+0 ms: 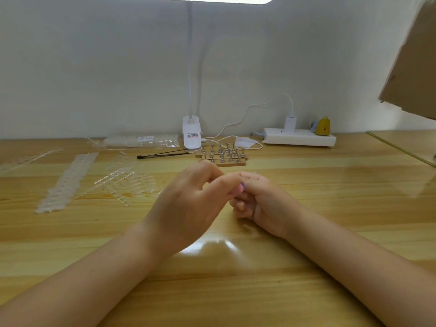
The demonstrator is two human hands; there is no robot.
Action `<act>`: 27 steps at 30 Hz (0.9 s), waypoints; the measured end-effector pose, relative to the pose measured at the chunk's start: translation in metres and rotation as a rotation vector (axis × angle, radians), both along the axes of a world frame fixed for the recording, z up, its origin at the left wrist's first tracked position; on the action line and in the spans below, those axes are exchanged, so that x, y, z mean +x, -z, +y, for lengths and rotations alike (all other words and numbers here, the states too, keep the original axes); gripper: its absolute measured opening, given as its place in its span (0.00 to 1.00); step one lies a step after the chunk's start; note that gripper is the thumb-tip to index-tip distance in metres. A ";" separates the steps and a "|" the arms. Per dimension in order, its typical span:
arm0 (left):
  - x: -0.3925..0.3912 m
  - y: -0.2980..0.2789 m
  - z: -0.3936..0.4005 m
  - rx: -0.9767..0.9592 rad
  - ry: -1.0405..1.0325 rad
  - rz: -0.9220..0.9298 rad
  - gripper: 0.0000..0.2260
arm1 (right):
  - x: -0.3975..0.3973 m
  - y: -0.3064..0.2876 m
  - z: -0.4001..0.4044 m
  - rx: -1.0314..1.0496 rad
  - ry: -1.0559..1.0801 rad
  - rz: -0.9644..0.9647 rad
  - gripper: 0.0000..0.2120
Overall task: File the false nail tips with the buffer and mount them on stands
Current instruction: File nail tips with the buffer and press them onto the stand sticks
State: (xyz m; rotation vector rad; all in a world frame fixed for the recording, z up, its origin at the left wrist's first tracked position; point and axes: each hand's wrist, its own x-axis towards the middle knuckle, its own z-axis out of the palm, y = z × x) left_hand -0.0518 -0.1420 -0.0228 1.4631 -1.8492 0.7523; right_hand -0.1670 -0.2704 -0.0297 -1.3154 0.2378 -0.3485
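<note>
Both hands meet at centre of the wooden tabletop (306, 232), forearms resting on it. Left hand (188, 204): fingers curled, thumb and index tips pinched together toward the right hand. Right hand (264, 204): fingers curled into the palm, gripping the buffer (242, 186); only a small pink/purple end shows betw. the two hands, rest hidden. A clear nail tip (250, 173) seems to sit at the fingertips above the buffer; outline faint, cannot tell which hand holds it.

Stands (223, 153): small metal pegs w/ flared tops, upright in rows on wooden base strips, just beyond the hands, near the lamp base (191, 135). Whether any carries a tip cannot be told.

Loose nail tips (132, 182): clear plastic, still on sprue strips, scattered left of the left hand. Further left, a long translucent strip (68, 180) of tips lies diagonally. Bagged tips (141, 140) at the rear, by the wall. Thin black tool (162, 155) lies betw. bag and stands.

White power strip (299, 138), rear right, w/ white charger (290, 122) plugged in. Tabletop is glossy, light-grained, reflecting the lamp.
</note>
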 end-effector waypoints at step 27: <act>0.018 0.003 0.002 -0.024 -0.037 0.057 0.08 | 0.000 0.004 -0.004 0.038 -0.035 -0.004 0.05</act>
